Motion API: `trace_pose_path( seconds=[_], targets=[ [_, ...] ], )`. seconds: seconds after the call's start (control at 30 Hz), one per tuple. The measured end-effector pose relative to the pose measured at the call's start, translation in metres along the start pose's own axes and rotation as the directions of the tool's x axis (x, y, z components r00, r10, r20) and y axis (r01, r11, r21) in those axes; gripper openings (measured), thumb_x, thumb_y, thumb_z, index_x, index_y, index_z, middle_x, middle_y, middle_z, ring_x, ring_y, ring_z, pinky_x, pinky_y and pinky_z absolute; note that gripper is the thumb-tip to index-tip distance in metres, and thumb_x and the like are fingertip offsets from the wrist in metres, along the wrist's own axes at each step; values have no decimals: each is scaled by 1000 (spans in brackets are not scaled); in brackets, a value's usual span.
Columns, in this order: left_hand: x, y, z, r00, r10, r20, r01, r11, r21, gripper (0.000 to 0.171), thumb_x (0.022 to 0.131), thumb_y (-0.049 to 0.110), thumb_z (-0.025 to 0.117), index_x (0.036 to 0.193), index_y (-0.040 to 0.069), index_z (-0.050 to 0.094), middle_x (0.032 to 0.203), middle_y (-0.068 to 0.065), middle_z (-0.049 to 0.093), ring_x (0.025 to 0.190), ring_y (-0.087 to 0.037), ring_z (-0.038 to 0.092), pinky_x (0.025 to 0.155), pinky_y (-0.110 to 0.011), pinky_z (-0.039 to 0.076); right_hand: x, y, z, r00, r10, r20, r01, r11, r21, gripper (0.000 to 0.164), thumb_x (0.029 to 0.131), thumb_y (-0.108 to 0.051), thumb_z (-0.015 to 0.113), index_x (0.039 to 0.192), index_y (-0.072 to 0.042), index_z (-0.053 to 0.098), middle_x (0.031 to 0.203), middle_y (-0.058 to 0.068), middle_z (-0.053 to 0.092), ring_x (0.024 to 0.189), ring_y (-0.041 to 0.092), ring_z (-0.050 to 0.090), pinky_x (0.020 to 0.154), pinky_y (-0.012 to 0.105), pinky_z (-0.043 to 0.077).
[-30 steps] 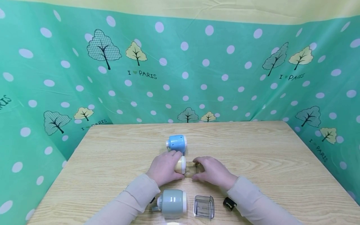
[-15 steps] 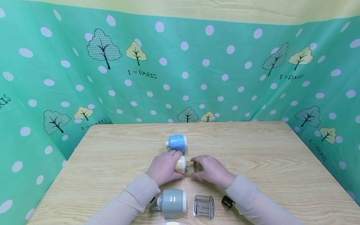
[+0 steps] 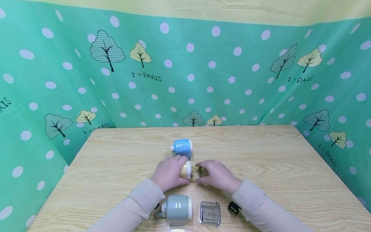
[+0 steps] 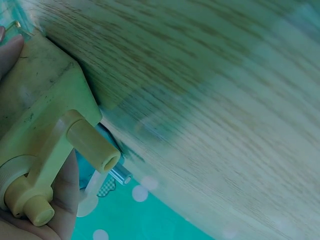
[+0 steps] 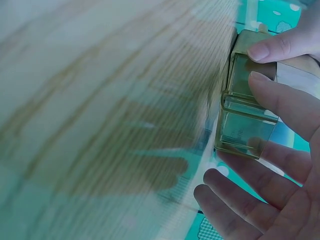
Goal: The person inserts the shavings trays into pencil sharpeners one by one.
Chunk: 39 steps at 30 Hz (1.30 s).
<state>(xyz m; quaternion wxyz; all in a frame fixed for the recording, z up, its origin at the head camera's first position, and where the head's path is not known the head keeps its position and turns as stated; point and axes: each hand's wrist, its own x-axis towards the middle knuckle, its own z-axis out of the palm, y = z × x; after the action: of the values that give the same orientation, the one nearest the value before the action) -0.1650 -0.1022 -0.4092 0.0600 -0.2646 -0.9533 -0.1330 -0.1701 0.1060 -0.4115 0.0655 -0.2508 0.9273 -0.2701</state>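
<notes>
My left hand grips a cream-yellow hand-crank pencil sharpener that lies on its side on the table. Its crank and knob show in the left wrist view. Between finger and thumb, my right hand holds a clear amber shavings drawer, part of which is inside the sharpener's white-rimmed end. Its other fingers are spread away from the drawer. Behind the left hand lies a blue pencil sharpener. A grey-green pencil sharpener lies nearer, between the forearms, with a clear grey drawer to its right.
The wood-grain table extends to both sides of the hands. A green dotted curtain with printed trees hangs around its back and sides. A small black device sits beside the right cuff.
My right hand has shifted slightly left, and the amber drawer has slid further into the cream-yellow sharpener. The left hand and the other things have stayed in place.
</notes>
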Motion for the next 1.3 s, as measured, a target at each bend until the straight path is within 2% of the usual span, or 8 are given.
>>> trace_pose_path(
  seconds=[1.03,1.3],
  targets=[
    [1,-3,4,1000,25,-13,-25,1000,8,57,67,44,85,107,12,61,90,1,60,74,-15,53,64,-33,51,7,0,6,999,-36,13,36,999,14,58,74,-26,84,126,-2,70,123,15,72,116,34,65,100,50,49],
    [0,-2,2,1000,22,-10,-22,1000,3,56,67,44,85,106,12,61,90,1,60,74,-14,53,63,-34,51,9,-1,7,999,-48,5,48,999,6,60,73,-28,84,125,-2,70,119,14,73,110,32,67,98,48,51]
  ],
)
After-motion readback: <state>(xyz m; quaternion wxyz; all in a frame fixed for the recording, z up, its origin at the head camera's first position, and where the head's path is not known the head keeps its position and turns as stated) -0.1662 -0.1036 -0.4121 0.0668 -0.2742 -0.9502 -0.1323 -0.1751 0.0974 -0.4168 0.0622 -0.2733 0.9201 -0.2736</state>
